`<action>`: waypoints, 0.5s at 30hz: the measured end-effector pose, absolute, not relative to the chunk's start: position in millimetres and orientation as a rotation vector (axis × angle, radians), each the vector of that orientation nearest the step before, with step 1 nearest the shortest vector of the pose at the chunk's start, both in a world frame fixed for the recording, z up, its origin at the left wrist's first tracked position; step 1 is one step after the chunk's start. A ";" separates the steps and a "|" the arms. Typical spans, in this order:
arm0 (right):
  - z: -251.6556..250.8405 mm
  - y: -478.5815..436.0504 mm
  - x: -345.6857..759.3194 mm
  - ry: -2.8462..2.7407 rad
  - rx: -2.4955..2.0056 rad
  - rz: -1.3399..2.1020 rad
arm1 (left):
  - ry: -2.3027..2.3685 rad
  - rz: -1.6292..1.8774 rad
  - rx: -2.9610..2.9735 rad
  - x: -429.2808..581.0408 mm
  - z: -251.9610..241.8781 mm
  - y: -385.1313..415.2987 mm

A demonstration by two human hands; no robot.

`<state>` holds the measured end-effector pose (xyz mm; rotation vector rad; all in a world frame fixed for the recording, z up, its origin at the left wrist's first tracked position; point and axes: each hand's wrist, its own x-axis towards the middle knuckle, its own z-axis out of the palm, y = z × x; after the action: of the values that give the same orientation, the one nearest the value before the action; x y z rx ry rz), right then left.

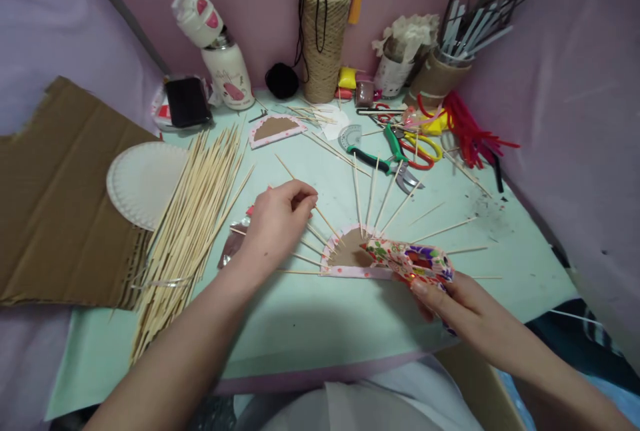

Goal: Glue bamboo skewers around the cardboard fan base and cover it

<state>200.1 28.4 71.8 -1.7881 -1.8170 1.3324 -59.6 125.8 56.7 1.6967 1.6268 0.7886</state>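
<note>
My left hand (277, 218) pinches a thin bamboo skewer (327, 223) whose end lies on a half-round cardboard piece (350, 254) with a pink floral rim. Several skewers fan out from that piece like spokes. My right hand (450, 298) grips a floral-patterned glue gun (413, 259), its tip resting over the right part of the cardboard piece. Both hands lie on the pale green table (310, 324).
A big bundle of skewers (195, 211) lies left, beside a white paper plate (143, 181) and brown cardboard (55, 198). At the back stand a twine spool (325, 38), a bottle (225, 64), a phone (187, 101), a second half-round piece (275, 128), cutters (387, 161), scissors and red pipe cleaners (473, 134).
</note>
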 end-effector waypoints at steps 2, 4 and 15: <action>69.6 27.2 203.4 -1.810 -1.765 1.332 | 1.683 0.681 1.731 -56.4 57.3 129.3; 68.9 26.6 206.4 -1.806 -1.759 1.318 | 1.732 0.591 1.777 -54.3 58.6 131.9; 70.0 31.0 207.0 -1.821 -1.781 1.258 | 1.846 0.310 1.967 -43.2 61.4 142.0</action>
<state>207.0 31.0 70.0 -1.7812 -1.8215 1.2575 -43.2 142.0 61.4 1.9669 1.8459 0.3101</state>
